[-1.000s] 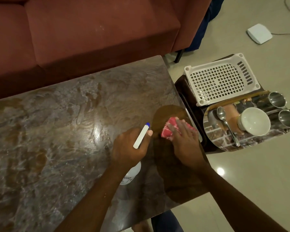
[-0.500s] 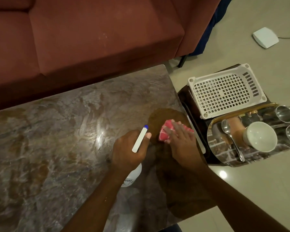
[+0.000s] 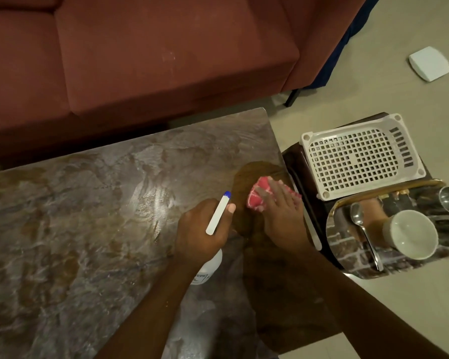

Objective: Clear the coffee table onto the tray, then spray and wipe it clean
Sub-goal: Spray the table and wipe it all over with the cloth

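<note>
Head view: right hand (image 3: 283,218) flattens fingers over pink cloth (image 3: 257,196) (mostly hidden); left hand (image 3: 201,231) grips half-hidden spray bottle (image 3: 208,268).

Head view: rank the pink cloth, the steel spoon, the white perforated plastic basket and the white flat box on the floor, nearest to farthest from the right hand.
1. Pink cloth, under the right hand on the table.
2. Steel spoon, on the tray to the right.
3. White perforated plastic basket, beyond the tray.
4. White flat box, on the floor, far upper right.
</note>
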